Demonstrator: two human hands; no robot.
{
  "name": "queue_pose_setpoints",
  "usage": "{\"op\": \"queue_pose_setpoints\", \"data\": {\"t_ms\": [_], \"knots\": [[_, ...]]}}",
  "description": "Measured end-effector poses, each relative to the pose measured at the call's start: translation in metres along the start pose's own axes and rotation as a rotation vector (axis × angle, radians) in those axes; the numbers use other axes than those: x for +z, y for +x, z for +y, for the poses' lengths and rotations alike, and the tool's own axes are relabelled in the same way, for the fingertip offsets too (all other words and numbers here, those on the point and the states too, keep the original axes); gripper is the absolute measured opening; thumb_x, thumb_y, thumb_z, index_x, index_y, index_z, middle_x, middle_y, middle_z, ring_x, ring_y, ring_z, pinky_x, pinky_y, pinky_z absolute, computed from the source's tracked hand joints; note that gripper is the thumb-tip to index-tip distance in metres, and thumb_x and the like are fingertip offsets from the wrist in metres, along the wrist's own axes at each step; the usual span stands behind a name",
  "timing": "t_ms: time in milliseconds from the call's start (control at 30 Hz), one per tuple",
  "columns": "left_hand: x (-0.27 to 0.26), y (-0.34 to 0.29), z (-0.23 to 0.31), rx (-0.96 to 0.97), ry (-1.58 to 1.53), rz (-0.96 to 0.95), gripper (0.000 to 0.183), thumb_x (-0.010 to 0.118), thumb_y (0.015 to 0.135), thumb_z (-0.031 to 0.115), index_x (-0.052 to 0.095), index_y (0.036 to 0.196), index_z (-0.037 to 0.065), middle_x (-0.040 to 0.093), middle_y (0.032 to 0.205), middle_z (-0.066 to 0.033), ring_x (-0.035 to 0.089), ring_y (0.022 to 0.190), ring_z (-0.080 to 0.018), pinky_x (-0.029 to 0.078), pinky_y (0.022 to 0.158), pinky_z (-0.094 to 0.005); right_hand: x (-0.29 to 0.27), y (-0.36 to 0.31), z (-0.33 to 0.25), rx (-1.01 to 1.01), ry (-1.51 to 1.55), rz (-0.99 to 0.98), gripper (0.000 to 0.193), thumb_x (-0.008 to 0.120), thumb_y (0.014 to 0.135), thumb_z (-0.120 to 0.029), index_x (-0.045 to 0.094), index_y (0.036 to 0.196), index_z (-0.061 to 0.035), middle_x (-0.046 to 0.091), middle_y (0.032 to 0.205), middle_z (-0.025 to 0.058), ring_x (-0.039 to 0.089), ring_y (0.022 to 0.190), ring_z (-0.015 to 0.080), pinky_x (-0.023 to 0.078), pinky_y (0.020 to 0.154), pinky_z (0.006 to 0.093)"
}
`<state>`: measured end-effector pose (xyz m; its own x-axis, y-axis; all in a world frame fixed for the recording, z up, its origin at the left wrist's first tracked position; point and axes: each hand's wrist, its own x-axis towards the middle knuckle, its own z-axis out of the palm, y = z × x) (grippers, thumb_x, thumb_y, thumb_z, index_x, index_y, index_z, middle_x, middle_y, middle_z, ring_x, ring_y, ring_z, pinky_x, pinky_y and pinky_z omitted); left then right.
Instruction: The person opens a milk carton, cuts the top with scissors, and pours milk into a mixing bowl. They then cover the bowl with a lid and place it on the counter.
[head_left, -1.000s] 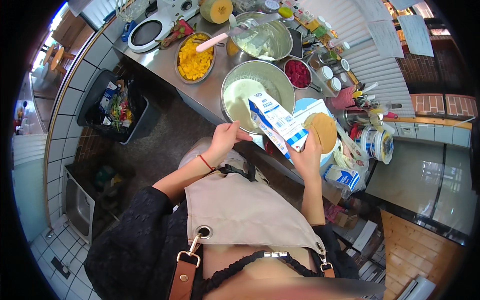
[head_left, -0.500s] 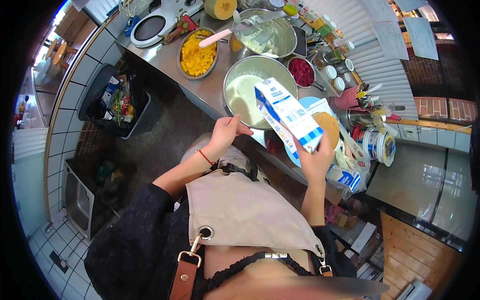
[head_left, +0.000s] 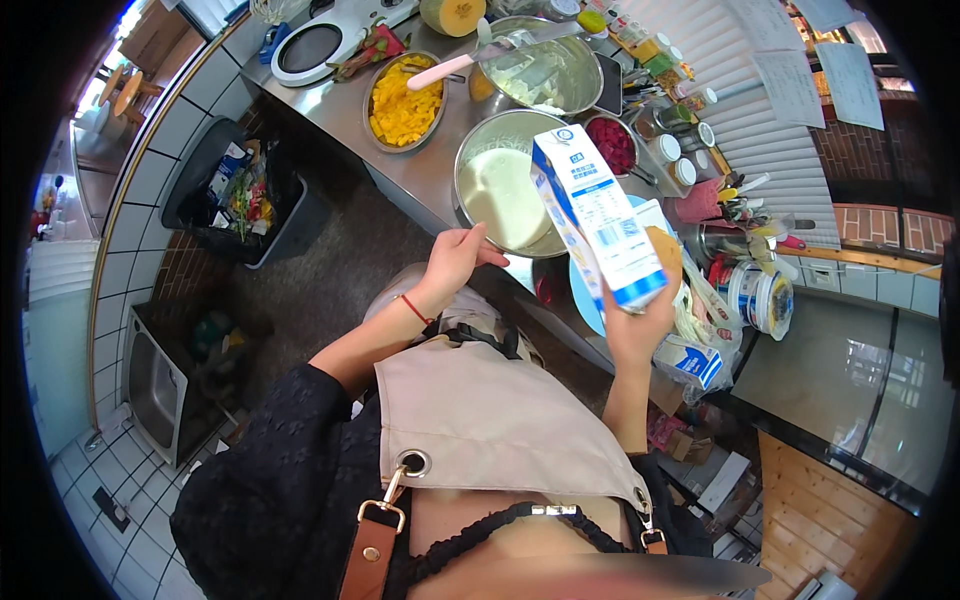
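My right hand (head_left: 642,312) is wrapped round the bottom end of a white-and-blue cream carton (head_left: 598,215). The carton leans over the right side of a steel mixing bowl (head_left: 466,205), its top end pointing away from me. Pale creamy liquid (head_left: 505,195) lies in this bowl; I cannot make out a stream from the carton. At the bowl's near-left rim, my left hand (head_left: 458,262) has its thumb and fingers closed on the edge. Behind stands a second steel bowl (head_left: 590,75) with white smears inside and a pink-handled spatula (head_left: 440,72) across its top.
Yellow fruit chunks fill a steel bowl (head_left: 440,125) at left, and red pieces a small pot (head_left: 612,145) at right. A scale (head_left: 310,50), half melon (head_left: 455,12), jars (head_left: 680,170) and another carton (head_left: 690,362) surround the bowls. A bin (head_left: 285,225) stands on the floor.
The carton has shifted slightly up and right and turned, showing more of its printed side panel. My left hand stays at the bowl's rim. The whole view has shifted slightly.
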<state>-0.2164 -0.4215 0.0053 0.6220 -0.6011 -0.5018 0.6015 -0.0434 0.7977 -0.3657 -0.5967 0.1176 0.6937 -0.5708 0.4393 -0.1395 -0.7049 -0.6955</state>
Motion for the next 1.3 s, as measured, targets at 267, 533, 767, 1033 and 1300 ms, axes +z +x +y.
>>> {"op": "queue_pose_setpoints", "data": {"t_ms": [267,533,767,1033,1300], "knots": [[0.000,0.002,-0.004,-0.002,-0.017,0.052,0.045,0.044,0.104,0.030,0.067,0.088,-0.006,0.073,0.079,-0.0152,0.067,0.072,-0.0149,0.050,0.073,-0.0264,0.007,0.011,-0.003,0.102,-0.101,-0.178,0.046,0.081,0.073,-0.012,0.055,0.109,0.0001,0.066,0.096,0.0196,0.069,0.088,0.0287,0.051,0.071,0.0349],[-0.001,0.002,-0.003,0.049,0.000,0.024,0.042,0.046,0.102,0.028,0.066,0.087,-0.006,0.072,0.078,-0.0168,0.069,0.075,-0.0182,0.053,0.077,-0.0286,0.032,-0.007,0.023,0.120,-0.065,-0.218,0.055,0.077,0.076,-0.007,0.050,0.123,-0.0002,0.065,0.102,0.0196,0.067,0.096,0.0360,0.051,0.080,0.0384],[-0.003,0.005,-0.007,0.028,-0.064,0.036,0.043,0.048,0.102,0.029,0.067,0.083,-0.005,0.072,0.077,-0.0158,0.069,0.075,-0.0173,0.052,0.076,-0.0284,0.022,0.006,-0.014,-0.031,-0.011,-0.108,0.058,0.075,0.079,-0.005,0.045,0.129,-0.0009,0.062,0.112,0.0154,0.062,0.102,0.0276,0.048,0.088,0.0360],[-0.007,0.010,-0.013,0.031,-0.008,0.051,0.042,0.048,0.101,0.030,0.067,0.084,-0.003,0.072,0.075,-0.0135,0.066,0.070,-0.0150,0.051,0.074,-0.0270,0.023,-0.001,-0.007,-0.016,0.014,-0.039,0.073,0.073,0.076,-0.001,0.038,0.141,0.0001,0.058,0.126,0.0211,0.059,0.113,0.0362,0.047,0.094,0.0411],[-0.006,0.004,-0.008,0.053,-0.013,0.048,0.042,0.049,0.100,0.027,0.065,0.082,-0.007,0.071,0.075,-0.0156,0.069,0.069,-0.0190,0.053,0.073,-0.0285,0.027,-0.006,-0.004,0.025,-0.091,-0.283,0.067,0.073,0.076,0.000,0.044,0.136,-0.0070,0.063,0.117,0.0217,0.064,0.106,0.0385,0.050,0.087,0.0407]]}}
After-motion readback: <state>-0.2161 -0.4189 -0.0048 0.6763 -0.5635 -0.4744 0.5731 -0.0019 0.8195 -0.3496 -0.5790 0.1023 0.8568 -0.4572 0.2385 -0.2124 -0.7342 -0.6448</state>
